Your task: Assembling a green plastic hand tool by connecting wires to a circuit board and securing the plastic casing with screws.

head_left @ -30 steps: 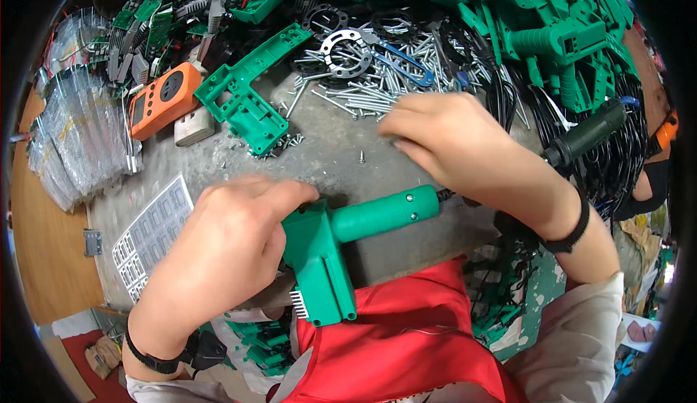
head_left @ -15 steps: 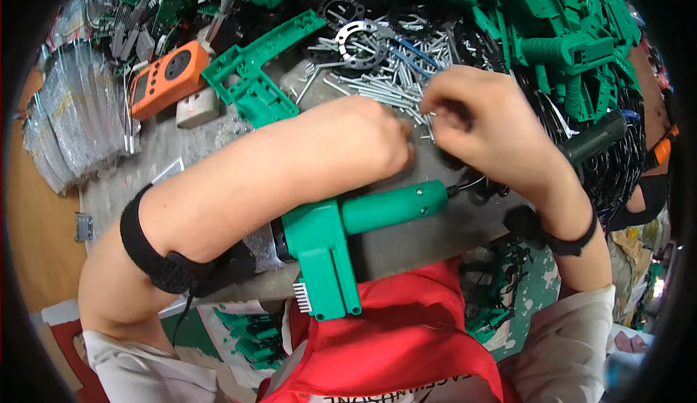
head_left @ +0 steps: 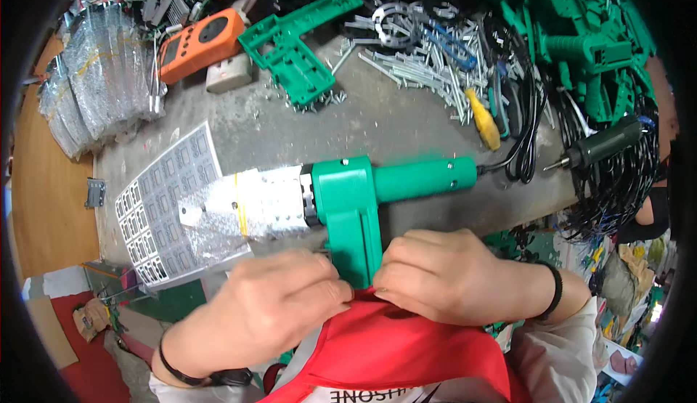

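Left hand and right hand positioned at lower end of green tool, fingers curled against red apron; grip cannot be determined.

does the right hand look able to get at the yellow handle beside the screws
Probably yes: the yellow handle lies uncovered, and though the green tool lies between it and the right hand, the space above looks free.

At lower centre, the bottom end of the green tool housing is hidden behind the left hand, right hand and red apron, green plastic shells are cut off at upper right, and marks on the printed sheet, left, are too small to read.
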A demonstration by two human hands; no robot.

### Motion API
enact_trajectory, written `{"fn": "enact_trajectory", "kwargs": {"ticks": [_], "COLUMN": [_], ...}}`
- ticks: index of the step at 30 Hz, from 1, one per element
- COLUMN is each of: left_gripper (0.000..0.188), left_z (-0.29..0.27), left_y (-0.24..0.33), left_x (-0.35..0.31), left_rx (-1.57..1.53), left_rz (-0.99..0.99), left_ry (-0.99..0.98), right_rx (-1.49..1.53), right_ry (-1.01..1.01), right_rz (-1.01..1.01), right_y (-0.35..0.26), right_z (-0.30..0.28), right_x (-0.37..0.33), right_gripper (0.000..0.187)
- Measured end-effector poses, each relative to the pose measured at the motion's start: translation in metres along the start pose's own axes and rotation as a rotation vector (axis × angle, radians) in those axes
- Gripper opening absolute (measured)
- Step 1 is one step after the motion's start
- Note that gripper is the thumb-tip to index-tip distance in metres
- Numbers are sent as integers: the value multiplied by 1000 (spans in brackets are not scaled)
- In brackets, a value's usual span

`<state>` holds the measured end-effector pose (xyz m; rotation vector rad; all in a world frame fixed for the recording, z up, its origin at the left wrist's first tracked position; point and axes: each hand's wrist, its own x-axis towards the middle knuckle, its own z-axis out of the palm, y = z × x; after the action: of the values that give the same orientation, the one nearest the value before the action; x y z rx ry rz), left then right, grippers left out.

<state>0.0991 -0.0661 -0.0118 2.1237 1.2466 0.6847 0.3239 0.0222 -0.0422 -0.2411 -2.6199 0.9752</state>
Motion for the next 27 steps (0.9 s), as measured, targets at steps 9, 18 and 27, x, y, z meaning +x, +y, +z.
{"fn": "enact_trajectory", "kwargs": {"ticks": [9,18,27], "left_gripper": [25,16,14], "left_z": [15,-39,-33], "left_y": [-6,-25,-107], "left_x": [-2,76,167], "left_rx": [61,419,949], "left_rz": [2,-34,-186], "left_ry": [36,279,-9], "right_rx": [-105,-737,-361], "right_ry": [158,-108,270], "right_rz": [297,509,483], "right_y": [31,117,78], "right_z": [-52,-62,-105], "right_x": [20,111,64], "right_gripper": [16,16,27]}}
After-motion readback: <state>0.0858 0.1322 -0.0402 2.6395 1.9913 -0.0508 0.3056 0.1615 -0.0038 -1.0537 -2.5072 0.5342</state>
